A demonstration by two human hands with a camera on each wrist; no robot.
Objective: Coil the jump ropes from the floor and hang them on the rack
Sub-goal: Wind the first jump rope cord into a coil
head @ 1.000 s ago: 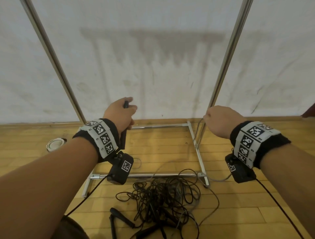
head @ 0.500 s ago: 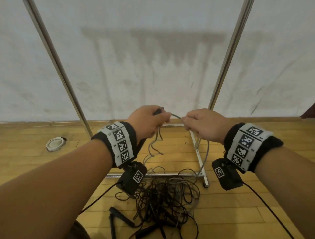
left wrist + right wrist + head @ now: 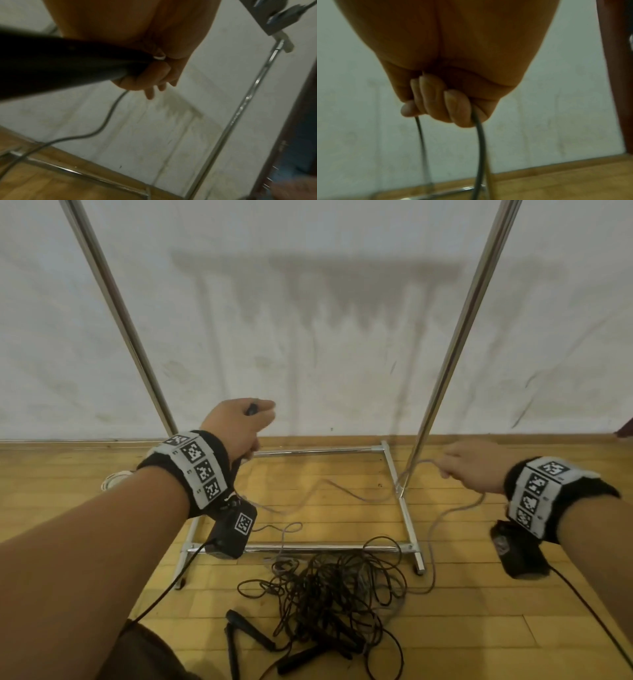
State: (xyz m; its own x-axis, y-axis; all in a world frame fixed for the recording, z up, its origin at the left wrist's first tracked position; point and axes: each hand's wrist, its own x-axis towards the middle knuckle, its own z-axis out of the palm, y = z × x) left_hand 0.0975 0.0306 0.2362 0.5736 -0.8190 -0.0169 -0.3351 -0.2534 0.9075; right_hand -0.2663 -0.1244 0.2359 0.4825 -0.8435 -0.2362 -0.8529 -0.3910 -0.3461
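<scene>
The thin grey plastic jump rope point(image 3: 346, 491) is up off the floor: it sags in a loose wavy span between both hands, w/ its far end trailing down past the right hand and onto the floor beside the rack foot. Its slim black handle point(image 3: 252, 409) sits in the left hand point(image 3: 236, 429), fingers wrapped round it, tip poking out by the thumb; the left wrist view shows the cord leaving the fist and dropping toward the floor. Probably held this way so the handle acts as the anchor for loops.

The right hand point(image 3: 469, 467) is fisted on the cord further along; the right wrist view shows it entering and leaving under curled fingers. Hands are well apart, approx. one loop's worth of rope drawn out between them, so the judgement is: measuring a length before bringing it back to the left hand.

Below, the tangled heap of black jump ropes point(image 3: 335, 587) w/ black handles still lies on the wooden plank floor point(image 3: 479, 628), just in front of the chrome tube clothes rack point(image 3: 455, 337), whose base frame rests on the boards. Grey cord seems to run into that heap, so snagging is a risk. Nothing visible on the rack; its top bar is out of view.
</scene>
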